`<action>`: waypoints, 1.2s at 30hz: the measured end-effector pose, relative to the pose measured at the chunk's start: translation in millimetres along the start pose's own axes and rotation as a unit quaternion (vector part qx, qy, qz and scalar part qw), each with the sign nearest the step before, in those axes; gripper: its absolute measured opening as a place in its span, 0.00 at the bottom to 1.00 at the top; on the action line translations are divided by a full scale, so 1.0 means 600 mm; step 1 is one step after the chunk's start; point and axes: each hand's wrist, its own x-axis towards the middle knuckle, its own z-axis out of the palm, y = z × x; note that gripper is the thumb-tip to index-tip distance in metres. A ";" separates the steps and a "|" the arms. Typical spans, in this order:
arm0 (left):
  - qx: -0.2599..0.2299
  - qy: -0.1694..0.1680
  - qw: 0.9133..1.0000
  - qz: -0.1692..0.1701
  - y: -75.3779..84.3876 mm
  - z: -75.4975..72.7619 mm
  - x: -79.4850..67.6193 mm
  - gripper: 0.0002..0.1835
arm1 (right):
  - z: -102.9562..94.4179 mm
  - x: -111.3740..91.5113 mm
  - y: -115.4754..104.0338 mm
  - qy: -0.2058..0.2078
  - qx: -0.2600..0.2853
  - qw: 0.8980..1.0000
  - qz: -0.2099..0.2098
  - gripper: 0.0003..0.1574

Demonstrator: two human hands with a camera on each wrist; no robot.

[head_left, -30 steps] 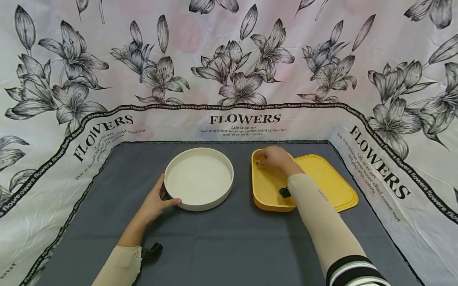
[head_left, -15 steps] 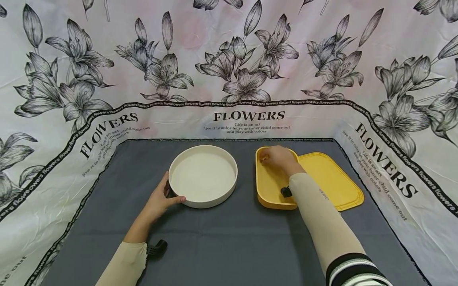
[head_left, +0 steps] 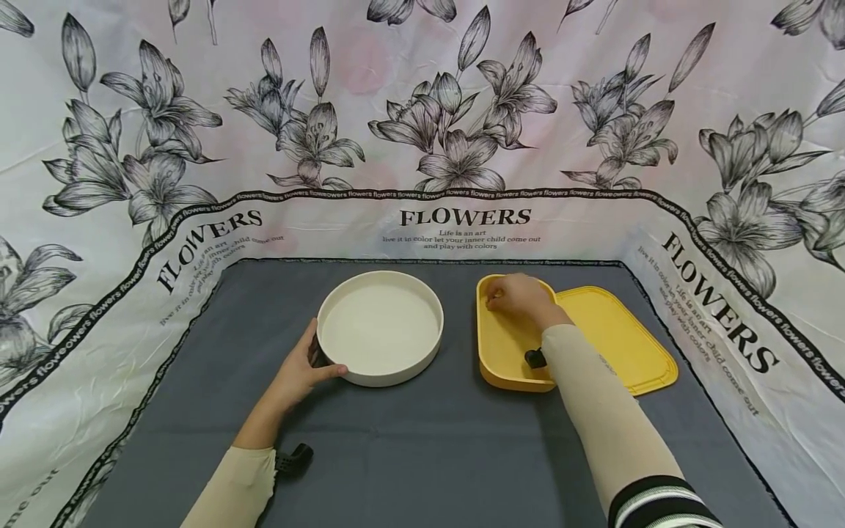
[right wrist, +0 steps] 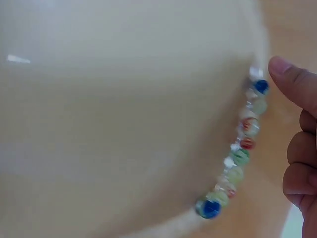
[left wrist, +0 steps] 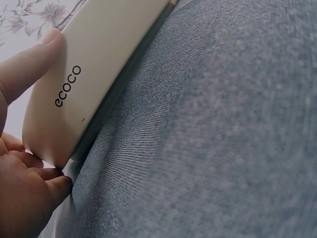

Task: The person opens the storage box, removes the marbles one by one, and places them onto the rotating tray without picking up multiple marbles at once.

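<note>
A shallow white round dish [head_left: 380, 326] is on the grey cloth, left of centre. My left hand [head_left: 297, 370] holds its near left side. In the left wrist view the thumb lies on the dish's "ecoco"-marked wall [left wrist: 84, 74], with the fingers curled at its bottom edge. Over at the right, my right hand [head_left: 521, 299] reaches into a yellow rectangular box [head_left: 507, 341] at its far end. The right wrist view shows a row of small coloured marble-like beads [right wrist: 241, 156] along the box wall, close to the thumb tip. Those fingers are curled; I cannot tell whether they hold anything.
A yellow lid [head_left: 617, 337] lies flat just right of the box, partly under the right forearm. The grey cloth [head_left: 422, 455] has a white printed border and meets a flowered backdrop [head_left: 455, 95] behind. Dish and box stand apart.
Everything has slid slightly right in the head view as the camera turned. The right hand's fingers have drawn closer together inside the box. The left hand keeps its hold on the dish.
</note>
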 end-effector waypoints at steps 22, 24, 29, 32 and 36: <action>-0.001 0.019 1.000 -0.009 0.004 0.012 0.004 0.69 | -0.110 0.008 -0.128 0.012 0.047 0.997 -0.053 0.11; 0.002 0.021 1.000 -0.014 0.008 0.012 0.003 0.68 | -0.114 0.016 -0.148 0.013 0.042 0.997 -0.062 0.11; -0.007 0.019 1.000 -0.022 0.042 0.012 -0.007 0.67 | -0.118 0.036 -0.192 0.015 0.027 0.995 -0.090 0.13; -0.009 0.015 0.999 -0.027 0.057 0.012 -0.012 0.67 | -0.114 0.047 -0.214 -0.002 0.026 0.995 -0.100 0.13; -0.009 0.017 0.999 -0.027 0.047 0.013 -0.010 0.67 | -0.101 0.064 -0.237 -0.022 0.017 0.993 -0.118 0.13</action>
